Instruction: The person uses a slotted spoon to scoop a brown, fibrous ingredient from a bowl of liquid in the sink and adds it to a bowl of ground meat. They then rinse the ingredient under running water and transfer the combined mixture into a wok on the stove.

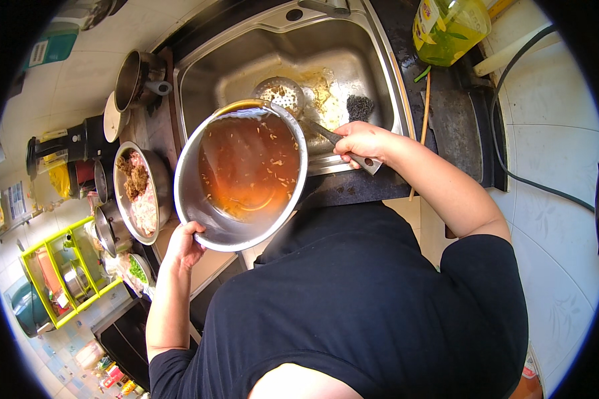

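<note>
A wide metal bowl of reddish-brown liquid with small pale bits floating in it is tilted over the sink's near edge. My left hand grips its lower left rim, thumb over the edge. The far rim leans toward the basin. To the right of the bowl, my right hand is wrapped around a dark handle. The handle lines up with a round perforated skimmer head low in the sink. The bowl's rim partly hides where the two join.
The steel sink holds yellowish scraps and a dark scouring pad. At left stand a bowl of minced meat, a saucepan and a green rack. On the right are a yellow-green container, a wooden stick and a black cable.
</note>
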Tool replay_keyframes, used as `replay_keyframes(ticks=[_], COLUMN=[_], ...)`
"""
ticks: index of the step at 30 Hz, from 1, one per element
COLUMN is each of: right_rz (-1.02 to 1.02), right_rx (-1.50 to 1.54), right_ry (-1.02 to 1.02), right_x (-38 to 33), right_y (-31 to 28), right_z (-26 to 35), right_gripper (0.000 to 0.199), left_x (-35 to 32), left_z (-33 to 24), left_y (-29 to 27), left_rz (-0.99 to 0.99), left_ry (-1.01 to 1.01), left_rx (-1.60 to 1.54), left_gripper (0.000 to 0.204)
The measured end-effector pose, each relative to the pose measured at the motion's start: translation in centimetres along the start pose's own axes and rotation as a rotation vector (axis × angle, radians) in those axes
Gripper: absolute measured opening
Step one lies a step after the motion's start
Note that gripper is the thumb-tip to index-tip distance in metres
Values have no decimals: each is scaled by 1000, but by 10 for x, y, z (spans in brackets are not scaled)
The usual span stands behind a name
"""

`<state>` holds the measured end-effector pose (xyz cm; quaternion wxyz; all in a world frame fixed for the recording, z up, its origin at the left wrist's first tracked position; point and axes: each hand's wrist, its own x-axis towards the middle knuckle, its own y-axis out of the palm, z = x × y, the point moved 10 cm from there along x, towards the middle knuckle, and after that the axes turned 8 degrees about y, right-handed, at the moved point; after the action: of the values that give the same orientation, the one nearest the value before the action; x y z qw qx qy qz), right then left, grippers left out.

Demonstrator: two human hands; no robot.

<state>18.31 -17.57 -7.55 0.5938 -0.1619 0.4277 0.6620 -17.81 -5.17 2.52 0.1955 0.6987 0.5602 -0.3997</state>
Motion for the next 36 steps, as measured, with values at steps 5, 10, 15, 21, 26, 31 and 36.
replay_keyframes(ticks=[5, 10, 15, 21, 26, 31, 36], right_rz=[-25, -54, -55, -51, -42, -69, -66], right_rx=[5, -79, -119, -69, -44, -29, -14], right_ry=[-5, -4, -22, -12, -16, 1, -6], right_x=[-5, -5, -9, -11, -11, -9, -11], right_y=[0, -1, 0, 1, 1, -1, 0], right_z=[4, 3, 3, 1, 0, -2, 0], right_gripper=[67, 22, 7, 7, 7, 10, 11], left_x=[-4, -5, -6, -5, -4, -9, -7], left_z=[-2, -6, -7, -8, -9, -15, -18], left_y=[3, 5, 7, 7, 5, 12, 10], left_rz=[-12, -18, -12, -13, -22, -49, -50], left_ry=[-22, -2, -13, -23, -20, -4, 11], left_rx=[-2, 4, 11, 22, 32, 45, 46], left_gripper=[16, 16, 16, 16, 15, 15, 14])
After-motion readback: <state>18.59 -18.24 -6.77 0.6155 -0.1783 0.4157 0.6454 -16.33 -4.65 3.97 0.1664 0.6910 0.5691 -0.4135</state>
